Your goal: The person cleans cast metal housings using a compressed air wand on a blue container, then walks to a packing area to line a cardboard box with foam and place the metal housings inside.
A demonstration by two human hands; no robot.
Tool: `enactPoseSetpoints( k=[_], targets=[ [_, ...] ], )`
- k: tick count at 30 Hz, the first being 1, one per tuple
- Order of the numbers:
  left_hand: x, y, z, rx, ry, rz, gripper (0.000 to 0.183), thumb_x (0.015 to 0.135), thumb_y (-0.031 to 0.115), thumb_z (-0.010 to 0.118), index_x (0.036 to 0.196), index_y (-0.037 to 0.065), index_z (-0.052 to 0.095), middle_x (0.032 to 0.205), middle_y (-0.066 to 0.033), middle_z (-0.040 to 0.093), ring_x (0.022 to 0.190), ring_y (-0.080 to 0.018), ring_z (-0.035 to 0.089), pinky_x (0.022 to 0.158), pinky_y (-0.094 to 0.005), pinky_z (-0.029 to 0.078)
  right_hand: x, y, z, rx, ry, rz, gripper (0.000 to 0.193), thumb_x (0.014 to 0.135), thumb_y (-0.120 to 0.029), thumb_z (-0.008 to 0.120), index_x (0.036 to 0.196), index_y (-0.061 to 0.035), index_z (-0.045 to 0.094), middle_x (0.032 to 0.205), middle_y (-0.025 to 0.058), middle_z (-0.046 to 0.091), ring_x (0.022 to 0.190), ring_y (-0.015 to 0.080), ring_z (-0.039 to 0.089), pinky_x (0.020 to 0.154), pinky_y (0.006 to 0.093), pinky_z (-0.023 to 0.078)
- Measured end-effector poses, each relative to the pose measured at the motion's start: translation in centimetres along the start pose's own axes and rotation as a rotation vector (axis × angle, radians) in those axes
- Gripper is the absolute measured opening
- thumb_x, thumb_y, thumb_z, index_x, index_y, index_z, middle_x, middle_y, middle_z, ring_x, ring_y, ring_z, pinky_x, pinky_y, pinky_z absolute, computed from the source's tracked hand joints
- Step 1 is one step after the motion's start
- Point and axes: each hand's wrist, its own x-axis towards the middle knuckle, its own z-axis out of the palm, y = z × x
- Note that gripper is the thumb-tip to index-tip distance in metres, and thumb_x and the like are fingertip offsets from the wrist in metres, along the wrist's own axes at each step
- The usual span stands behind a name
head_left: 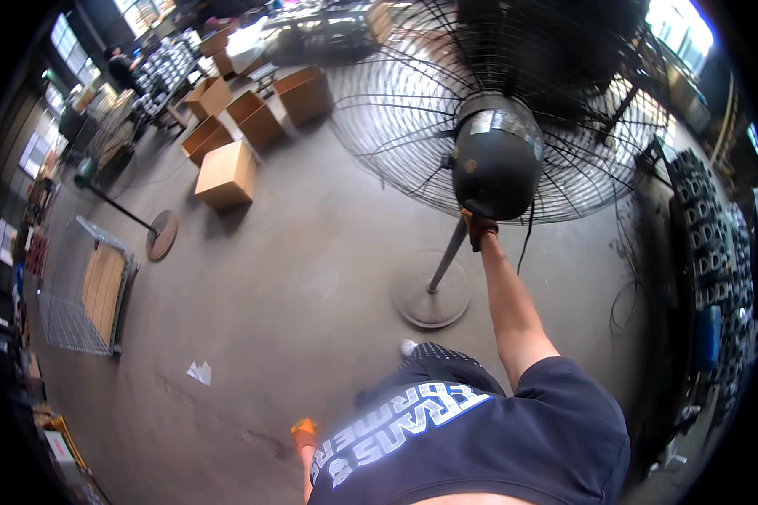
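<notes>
A large black pedestal fan [499, 168] with a round wire cage stands in front of me, its motor housing toward me. My right hand [482, 231], in an orange and dark glove, is closed around the top of its pole, just under the motor. The pole [448, 259] leans down to a round base [429, 313] on the floor. A dark cord hangs beside my right wrist. My left hand [304, 433], in an orange glove, hangs low at my left side, away from the fan. Its fingers are too small and blurred to read, and nothing shows in it.
Several cardboard boxes [226, 175] stand on the floor ahead to the left. A wire cage cart [80, 286] and another round-based stand [162, 234] are at the left. Stacked metal parts [707, 227] line the right. White paper [200, 372] lies on the floor. A person [122, 67] works far left.
</notes>
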Motion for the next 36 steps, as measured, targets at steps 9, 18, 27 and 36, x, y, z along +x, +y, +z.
enactPoseSetpoints(
  k=[9, 18, 27, 36],
  targets=[
    [2.8, -0.1, -2.3, 0.04, -0.094, 0.095, 0.019, 0.075, 0.03, 0.068, 0.082, 0.014, 0.071, 0.08, -0.0079, 0.069, 0.077, -0.0248, 0.067, 0.067, -0.0362, 0.05, -0.4, -0.2, -3.0, -0.173, -0.143, 0.106, 0.023, 0.085, -0.031, 0.05, 0.089, -0.0101, 0.058, 0.091, 0.0108, 0.059, 0.087, 0.0245, 0.056, 0.075, 0.0357, 0.042],
    [1.8, -0.9, 0.9, -0.007, -0.169, -0.054, 0.017, 0.075, 0.029, 0.068, 0.082, 0.015, 0.073, 0.077, -0.0078, 0.069, 0.073, -0.0223, 0.068, 0.064, -0.0335, 0.05, 0.4, -0.6, -3.0, -0.202, -0.179, 0.093, 0.026, 0.086, -0.034, 0.049, 0.093, -0.0106, 0.058, 0.1, 0.0127, 0.059, 0.096, 0.0266, 0.055, 0.08, 0.0366, 0.042],
    [1.5, 0.8, -2.5, 0.139, -0.2, -0.007, 0.013, 0.079, 0.023, 0.063, 0.084, 0.014, 0.07, 0.076, -0.0036, 0.069, 0.07, -0.0179, 0.066, 0.061, -0.0317, 0.049, 0.2, 1.2, -3.3, -0.213, -0.16, 0.054, 0.028, 0.088, -0.036, 0.048, 0.095, -0.0107, 0.058, 0.102, 0.0144, 0.059, 0.098, 0.0286, 0.055, 0.082, 0.0383, 0.042],
    [-1.0, 5.4, -13.5, 0.099, -0.3, -0.078, 0.015, 0.087, 0.018, 0.051, 0.086, 0.017, 0.065, 0.082, 0.0033, 0.067, 0.076, -0.0111, 0.062, 0.066, -0.0294, 0.048, 1.2, 3.8, -4.7, -0.032, 0.147, -0.253, 0.014, 0.086, -0.022, 0.055, 0.079, -0.0099, 0.058, 0.071, 0.0071, 0.057, 0.067, 0.0218, 0.052, 0.063, 0.0366, 0.04]
  ],
)
